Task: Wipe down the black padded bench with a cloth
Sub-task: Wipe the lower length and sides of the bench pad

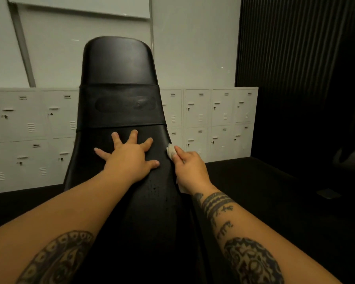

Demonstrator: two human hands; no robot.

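Note:
The black padded bench (119,66) rises up the middle of the view, its backrest tilted away from me with a dark band across it. My left hand (129,158) lies flat on the pad below that band, fingers spread wide. My right hand (190,169) grips a small white cloth (171,151) and holds it against the bench's right edge. Most of the cloth is hidden inside the hand; a bit shows above the fingers and a bit below the wrist.
A row of low white lockers (219,119) runs behind the bench on both sides. A white wall stands above them and a dark ribbed wall (295,48) is at the right. The floor (264,197) around the bench is black.

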